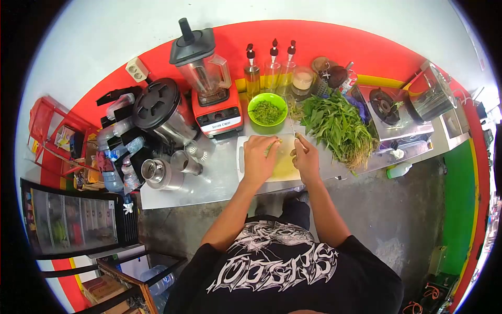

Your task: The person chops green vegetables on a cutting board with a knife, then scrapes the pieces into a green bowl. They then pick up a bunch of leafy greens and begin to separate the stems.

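Note:
My left hand (260,157) is over the left part of a white cutting board (241,163), its fingers bent together around a small bit of green (280,141). My right hand (306,158), at the board's right side, is closed around what looks like a knife; its thin blade (292,125) points away from me and the handle is mostly hidden. The board's middle looks yellowish. Just beyond my hands stands a bright green bowl (267,129) with chopped greens (266,112) in it. A large bunch of leafy greens (334,123) lies to the right of my right hand, stems toward me.
A red blender (218,112), a steel pot with a black lid (159,107) and steel cups (187,162) stand left on the metal counter (209,194). Pump bottles (272,70) line the wall. On the right is a gas stove (389,112) with a glass container (431,97).

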A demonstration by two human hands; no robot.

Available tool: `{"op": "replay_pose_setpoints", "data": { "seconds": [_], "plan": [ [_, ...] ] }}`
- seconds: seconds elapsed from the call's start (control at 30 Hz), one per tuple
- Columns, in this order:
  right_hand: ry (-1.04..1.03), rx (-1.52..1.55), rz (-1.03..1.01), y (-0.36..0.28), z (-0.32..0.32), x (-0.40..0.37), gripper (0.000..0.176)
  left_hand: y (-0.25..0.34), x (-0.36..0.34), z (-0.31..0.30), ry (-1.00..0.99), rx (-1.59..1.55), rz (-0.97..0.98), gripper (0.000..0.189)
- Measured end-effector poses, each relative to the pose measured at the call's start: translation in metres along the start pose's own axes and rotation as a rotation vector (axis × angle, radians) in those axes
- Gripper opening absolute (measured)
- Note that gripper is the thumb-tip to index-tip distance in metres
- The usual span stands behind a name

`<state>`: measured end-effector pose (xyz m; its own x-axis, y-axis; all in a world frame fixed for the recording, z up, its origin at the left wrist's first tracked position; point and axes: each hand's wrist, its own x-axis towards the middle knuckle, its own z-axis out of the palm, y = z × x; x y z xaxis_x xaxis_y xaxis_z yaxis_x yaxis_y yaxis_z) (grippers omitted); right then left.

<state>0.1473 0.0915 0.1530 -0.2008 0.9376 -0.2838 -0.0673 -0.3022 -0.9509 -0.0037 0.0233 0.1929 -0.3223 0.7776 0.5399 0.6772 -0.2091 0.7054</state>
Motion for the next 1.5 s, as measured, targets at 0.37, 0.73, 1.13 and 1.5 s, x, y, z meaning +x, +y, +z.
{"op": "replay_pose_setpoints", "data": {
  "seconds": [0.37, 0.73, 1.13, 1.5],
  "plan": [
    [-0.004, -0.028, 0.193, 0.035, -0.026, 0.116, 0.052, -0.025, 0.014, 0.013, 0.009, -0.315, -0.318, 0.016],
    [-0.034, -0.14, 0.179, 0.051, -0.033, 0.193, 0.06, -0.037, 0.02, 0.008, -0.05, -0.325, -0.432, 0.013],
    [-0.227, -0.077, 0.066, 0.0, -0.036, 0.086, 0.041, -0.047, 0.023, -0.003, -0.054, -0.502, -0.406, 0.012],
    [-0.212, 0.108, 0.118, 0.005, -0.016, 0.045, 0.028, -0.037, 0.011, -0.036, -0.307, -0.831, -0.351, 0.012]
  ]
}}
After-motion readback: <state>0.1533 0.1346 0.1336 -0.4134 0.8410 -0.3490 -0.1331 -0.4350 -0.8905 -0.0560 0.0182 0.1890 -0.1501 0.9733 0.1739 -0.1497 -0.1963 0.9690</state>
